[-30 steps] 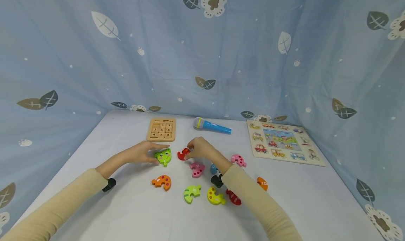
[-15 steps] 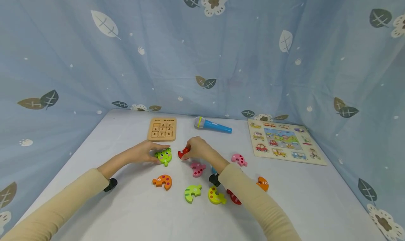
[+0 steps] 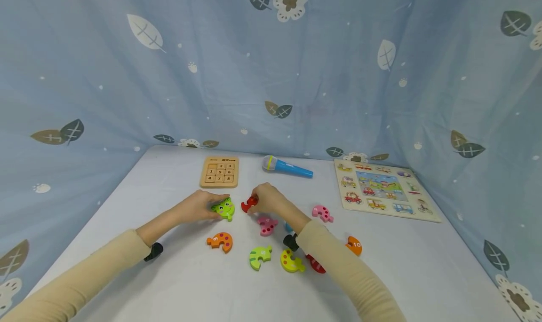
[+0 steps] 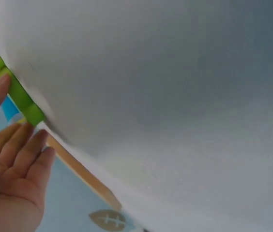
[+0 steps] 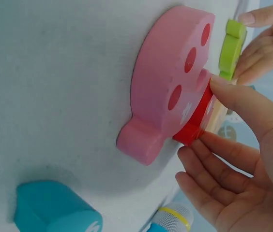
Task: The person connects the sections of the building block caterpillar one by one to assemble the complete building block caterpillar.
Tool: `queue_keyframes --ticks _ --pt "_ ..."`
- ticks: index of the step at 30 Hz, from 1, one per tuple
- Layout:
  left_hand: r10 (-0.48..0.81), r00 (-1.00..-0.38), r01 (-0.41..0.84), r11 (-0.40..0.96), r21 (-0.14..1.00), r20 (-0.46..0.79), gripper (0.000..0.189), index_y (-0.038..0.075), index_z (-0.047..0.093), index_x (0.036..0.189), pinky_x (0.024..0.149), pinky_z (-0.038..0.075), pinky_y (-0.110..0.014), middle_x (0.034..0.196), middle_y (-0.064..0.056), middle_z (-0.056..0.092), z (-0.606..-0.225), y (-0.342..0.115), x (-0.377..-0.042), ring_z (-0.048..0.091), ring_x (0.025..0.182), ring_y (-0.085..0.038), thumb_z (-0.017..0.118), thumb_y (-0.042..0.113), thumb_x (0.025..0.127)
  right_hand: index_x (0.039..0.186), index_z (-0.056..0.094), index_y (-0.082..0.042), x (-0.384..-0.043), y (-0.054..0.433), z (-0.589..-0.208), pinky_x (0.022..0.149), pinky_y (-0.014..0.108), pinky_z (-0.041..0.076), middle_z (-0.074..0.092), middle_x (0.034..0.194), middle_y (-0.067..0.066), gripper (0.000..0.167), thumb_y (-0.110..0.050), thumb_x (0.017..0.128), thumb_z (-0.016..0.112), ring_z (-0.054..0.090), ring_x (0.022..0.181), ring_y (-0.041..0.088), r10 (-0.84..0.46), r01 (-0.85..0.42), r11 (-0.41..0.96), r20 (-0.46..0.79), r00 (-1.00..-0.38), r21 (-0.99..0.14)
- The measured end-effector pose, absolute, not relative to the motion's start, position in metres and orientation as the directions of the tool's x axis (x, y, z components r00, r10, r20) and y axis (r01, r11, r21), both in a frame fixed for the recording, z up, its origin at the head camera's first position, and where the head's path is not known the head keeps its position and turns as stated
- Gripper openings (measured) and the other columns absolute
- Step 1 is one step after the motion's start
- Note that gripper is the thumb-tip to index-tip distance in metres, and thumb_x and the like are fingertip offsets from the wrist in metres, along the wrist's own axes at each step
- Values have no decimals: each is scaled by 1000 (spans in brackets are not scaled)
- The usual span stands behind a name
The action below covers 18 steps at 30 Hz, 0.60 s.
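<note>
Pinching a green face [image 3: 226, 209], left hand [image 3: 195, 208] sits near right hand [image 3: 268, 200] gripping a red piece [image 3: 248, 205]

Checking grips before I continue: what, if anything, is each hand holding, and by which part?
The right hand pinches the red piece by opposite edges, between thumb and fingers. The left hand holds the green frog-face piece likewise.

Nine toy pieces: two pink [image 3: 325, 212], two orange [image 3: 225, 237], two red [image 5: 194, 126], one green [image 3: 255, 255], one yellow [image 3: 288, 263], one blue [image 5: 44, 205]. One green smiley face [image 3: 224, 209]. Far away, one number board [image 3: 219, 184], one microphone [image 3: 288, 167]. Far right, one picture board [image 3: 378, 183]. One left hand [image 3: 195, 208], one right hand [image 3: 267, 198].
</note>
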<state>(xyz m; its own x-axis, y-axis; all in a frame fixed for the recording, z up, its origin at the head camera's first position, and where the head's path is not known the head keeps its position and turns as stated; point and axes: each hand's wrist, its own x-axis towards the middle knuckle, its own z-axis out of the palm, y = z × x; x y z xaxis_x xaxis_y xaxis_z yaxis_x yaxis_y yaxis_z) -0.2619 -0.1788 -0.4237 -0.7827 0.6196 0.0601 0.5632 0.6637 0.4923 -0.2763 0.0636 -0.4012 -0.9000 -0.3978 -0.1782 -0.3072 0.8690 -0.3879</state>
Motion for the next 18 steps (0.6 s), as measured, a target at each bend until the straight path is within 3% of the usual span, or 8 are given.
queue_keyframes --ticks 4,8,12,18 --pt "602 -797 553 689 468 55 66 1 56 134 77 53 -30 129 -17 58 -423 -176 -261 57 85 -11 82 23 77 114 68 -6 -275 65 -401 76 21 52 64 97 1 47 -29 77 84 55 86 14 -410 -318 863 -175 -895 -394" --pt "596 -801 552 696 458 60 65 0 57 132 76 52 -29 128 -18 59 -422 -173 -260 54 81 -9 82 24 77 114 69 -5 -273 68 -400 76 21 52 65 97 1 45 -27 77 84 56 84 14 -430 -336 850 -168 -887 -406" --pt "596 -800 555 693 460 68 66 1 57 133 81 53 -34 128 -18 59 -423 -173 -261 57 83 -11 82 25 77 115 69 -6 -271 71 -400 77 21 52 66 99 1 45 -27 77 83 55 85 13 -454 -359 838 -161 -876 -410" --pt "631 -772 589 669 454 71 70 2 53 137 92 52 -41 133 -15 56 -425 -180 -262 60 113 -23 80 30 79 116 69 -7 -265 73 -399 78 19 51 66 100 0 46 -28 77 83 55 87 12 -496 -397 811 -146 -856 -429"
